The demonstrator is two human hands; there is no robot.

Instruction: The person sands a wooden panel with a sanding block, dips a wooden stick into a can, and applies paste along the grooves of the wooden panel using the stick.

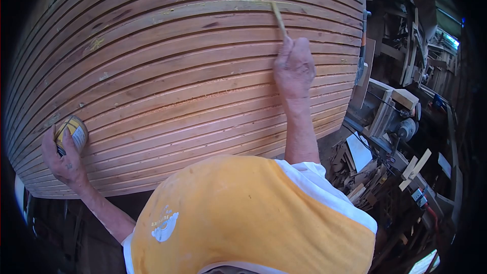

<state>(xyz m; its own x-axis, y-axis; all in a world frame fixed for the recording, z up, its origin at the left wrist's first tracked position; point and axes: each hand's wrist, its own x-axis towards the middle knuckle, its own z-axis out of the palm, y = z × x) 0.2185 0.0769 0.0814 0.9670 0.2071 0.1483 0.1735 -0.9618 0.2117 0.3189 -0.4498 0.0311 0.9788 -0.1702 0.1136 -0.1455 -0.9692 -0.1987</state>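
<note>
A broad curved surface of narrow wooden planks, with dark grooves between them, fills the view ahead of me. My right hand is closed around a thin light-coloured stick. The stick's far tip touches a plank near the top, beside a yellowish smeared strip. At the left, my left hand grips a yellow-labelled can, fingers wrapped around its side. The can is tilted close to the planks, and its contents are hidden. Yellow smears mark some planks at upper left.
Wood scraps are heaped to the right beyond the planking's edge. A grinder-like machine stands by cut timber. Further right lies a crossed pair of sticks. More boards lean in the background.
</note>
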